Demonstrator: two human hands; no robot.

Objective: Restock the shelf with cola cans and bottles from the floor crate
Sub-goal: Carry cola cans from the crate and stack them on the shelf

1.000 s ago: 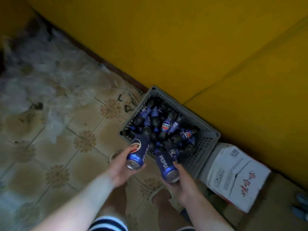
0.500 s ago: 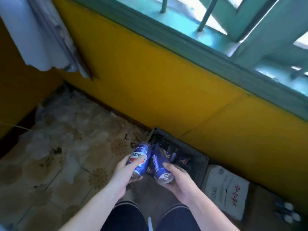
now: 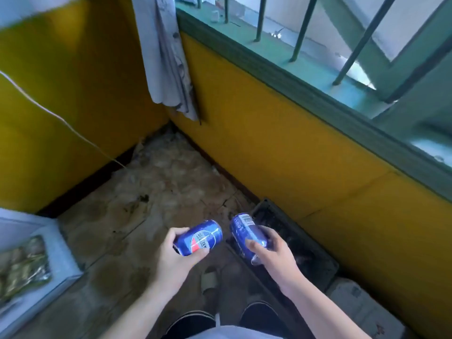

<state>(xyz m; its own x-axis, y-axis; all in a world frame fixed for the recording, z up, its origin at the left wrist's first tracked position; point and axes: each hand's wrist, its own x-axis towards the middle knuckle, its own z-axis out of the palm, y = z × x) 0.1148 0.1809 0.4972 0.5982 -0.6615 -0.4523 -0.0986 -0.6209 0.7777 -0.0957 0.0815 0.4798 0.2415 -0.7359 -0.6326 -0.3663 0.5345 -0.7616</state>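
Note:
My left hand [image 3: 171, 260] grips a blue cola can [image 3: 199, 237] lying on its side, logo facing up. My right hand [image 3: 274, 256] holds a second blue cola can [image 3: 244, 231], barcode end pointing away from me. Both cans hang above the tiled floor, a short gap between them. The dark grey floor crate [image 3: 315, 260] lies just behind and right of my right hand, against the yellow wall; its contents are dark and blurred.
A white shelf or cooler edge [image 3: 61, 245] with packaged goods shows at the lower left. A cardboard box [image 3: 362, 309] sits right of the crate. Grey cloth [image 3: 166, 57] hangs in the corner beside a barred window sill [image 3: 293, 59]. A white cord [image 3: 61, 121] crosses the left wall.
I have risen and the view has swung up and left; both cans lifted away from the crate and moved apart. The white shelf edge has come into view at lower left.

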